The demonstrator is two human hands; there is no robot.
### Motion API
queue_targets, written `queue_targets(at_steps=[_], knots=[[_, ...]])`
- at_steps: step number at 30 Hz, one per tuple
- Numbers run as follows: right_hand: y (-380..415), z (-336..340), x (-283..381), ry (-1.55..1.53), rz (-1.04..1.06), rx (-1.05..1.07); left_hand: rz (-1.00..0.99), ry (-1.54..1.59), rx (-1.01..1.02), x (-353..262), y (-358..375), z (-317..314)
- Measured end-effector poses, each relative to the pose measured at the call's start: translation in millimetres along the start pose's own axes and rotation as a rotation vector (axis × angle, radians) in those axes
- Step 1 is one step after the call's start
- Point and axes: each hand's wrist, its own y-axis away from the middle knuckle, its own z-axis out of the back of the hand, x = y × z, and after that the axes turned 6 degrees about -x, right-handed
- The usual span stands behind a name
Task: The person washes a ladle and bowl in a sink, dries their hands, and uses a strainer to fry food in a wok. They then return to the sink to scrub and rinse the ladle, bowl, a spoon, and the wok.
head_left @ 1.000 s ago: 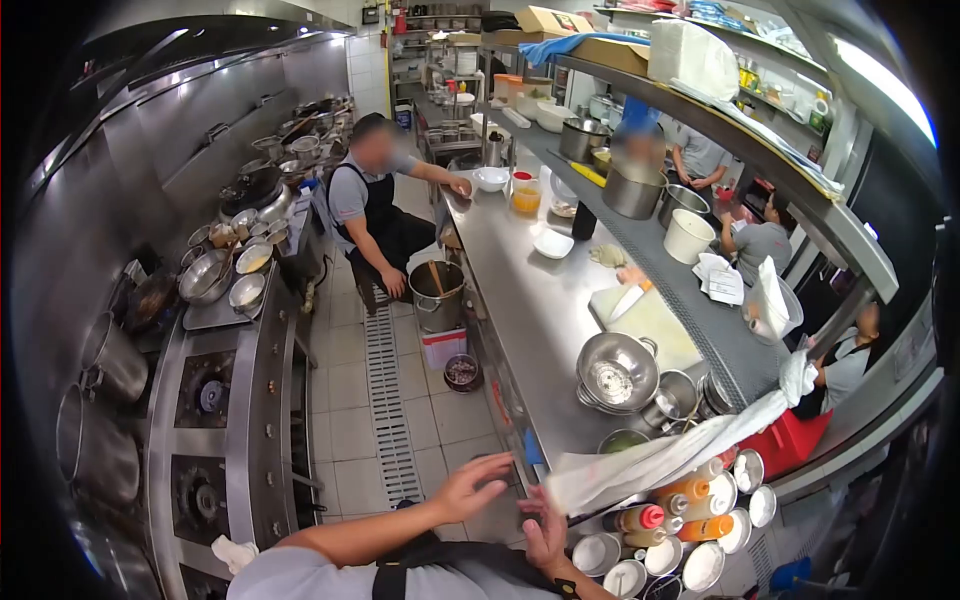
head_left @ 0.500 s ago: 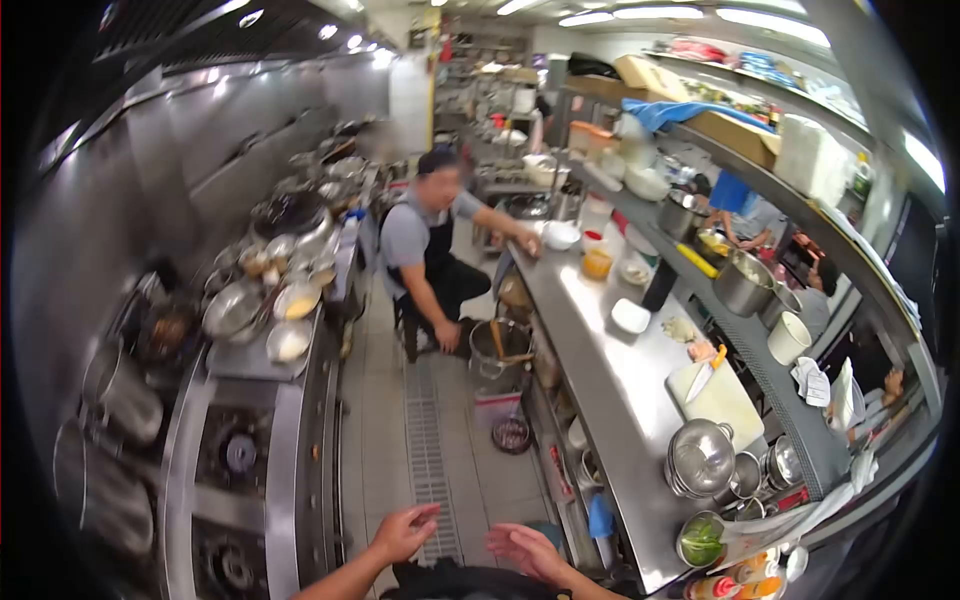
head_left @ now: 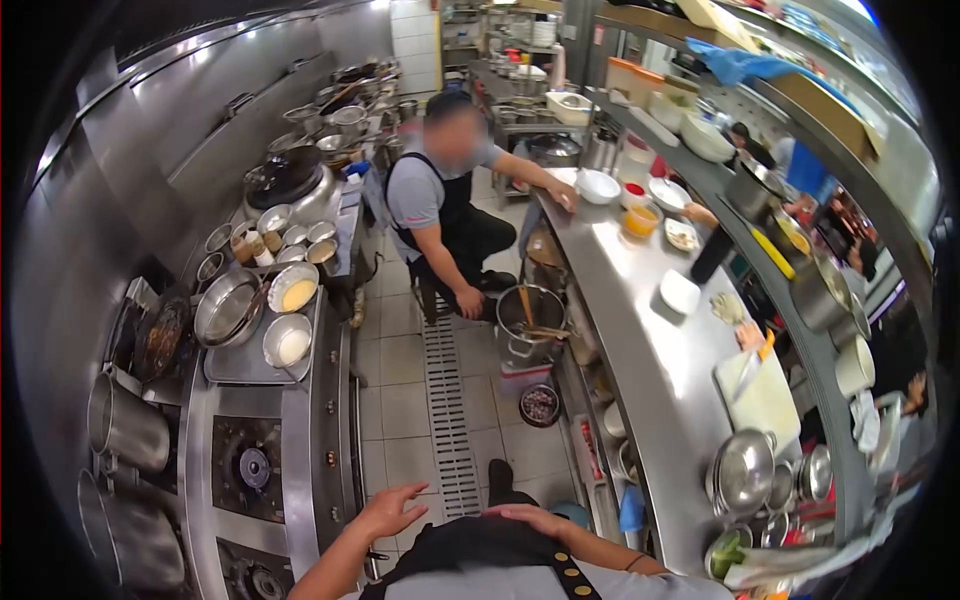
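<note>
Honestly, nothing is in hand yet: my left hand (head_left: 388, 512) hangs loose with fingers spread and empty over the floor tiles just beside the stove (head_left: 262, 470), touching nothing. My right hand (head_left: 528, 518) lies flat, fingers released, on my black apron (head_left: 470, 545), so any work at the steel counter (head_left: 640, 350) to my right looks not yet begun, by my reckoning.
</note>
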Motion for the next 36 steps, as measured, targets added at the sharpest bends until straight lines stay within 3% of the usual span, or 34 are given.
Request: queue_targets(at_steps=[1, 3, 6, 8, 10, 12, 16, 18, 19, 21, 22, 23, 24, 25, 26, 27, 28, 29, 30, 32, 33, 34, 35, 36], knots=[[-10.7, 8.0, 18.8, -0.009, 0.012, 0.012, 0.018, 0.003, -0.019, 10.5, -3.6, 4.4], [-35.8, 28.0, 52.5, 0.024, -0.014, 0.099, 0.097, -0.319, 0.16, 33.8, -9.4, 7.4], [-89.7, 63.0, 99.2, 0.128, -0.024, 0.272, 0.249, -0.317, 0.18, 35.9, -11.0, 21.4], [-136.3, 76.8, 133.4, 0.224, -0.097, 0.458, 0.184, -0.204, 0.028, 65.1, 4.4, -2.1], [-178.4, 81.8, 172.3, 0.29, -0.198, 0.387, 0.248, -0.148, 0.165, 56.3, 25.6, 4.1], [-220.4, 71.6, 214.9, 0.517, -0.114, 0.444, 0.408, -0.1, 0.218, 60.9, 48.8, -12.8], [-311.7, 15.7, 320.0, 0.878, 0.259, 0.441, 0.725, 0.003, 0.329, 67.7, 74.9, -27.6], [-360.7, -33.0, 359.5, 0.94, 0.587, 0.242, 0.781, 0.095, 0.3, 85.0, 83.0, -61.4], [-375.3, -67.5, 385.2, 0.956, 0.701, 0.123, 0.809, 0.176, 0.174, 109.4, 88.1, -97.5], [-420.4, -125.0, 420.3, 0.906, 0.739, -0.044, 0.89, 0.378, -0.026, 137.0, 88.3, -142.6], [-462.3, -142.2, 420.7, 0.831, 0.754, -0.09, 0.92, 0.869, -0.348, 219.9, 101.1, -260.9], [-487.1, -157.9, 427.2, 0.861, 0.582, -0.121, 0.885, 0.838, -0.261, 202.7, 95.3, -209.0], [-513.6, -161.2, 431.7, 1.274, 1.303, 0.006, 0.812, 0.778, -0.17, 222.8, 88.7, -190.5], [-523.5, -180.8, 444.0, 1.481, 1.482, -0.095, 0.73, 0.714, -0.095, 248.0, 76.7, -167.6], [-526.2, -198.3, 457.2, 1.362, 1.441, -0.246, 0.653, 0.657, -0.03, 269.7, 66.7, -147.5], [-552.8, -205.2, 463.6, 1.454, 1.425, -0.293, 0.588, 0.61, 0.019, 287.0, 60.6, -130.7], [-581.9, -207.5, 461.9, 1.598, 1.392, -0.375, 0.537, 0.569, 0.05, 301.9, 61.6, -114.4], [-604.7, -209.8, 467.5, 1.948, 1.171, -0.279, 0.496, 0.526, 0.066, 316.7, 65.7, -94.1], [-618.0, -210.8, 474.2, 1.945, 1.169, -0.322, 0.461, 0.485, 0.067, 330.7, 70.0, -72.5], [-641.6, -227.3, 473.2, 2.12, 0.585, 0.029, 0.41, 0.431, 0.04, 355.4, 93.1, -52.5], [-680.1, -228.0, 463.9, 2.146, 0.418, 0.208, 0.399, 0.411, -0.007, 362.9, 100.8, -42.2], [-746.5, -216.2, 440.8, 2.177, 0.398, 0.413, 0.402, 0.388, -0.083, 368.1, 109.8, -33.0], [-727.5, -205.0, 441.2, 1.608, 0.173, 0.247, 0.426, 0.374, -0.183, 371.8, 123.5, -32.1], [-736.2, -211.2, 442.0, 2.148, 0.787, 0.679, 0.473, 0.381, -0.306, 361.8, 139.9, -52.5]])
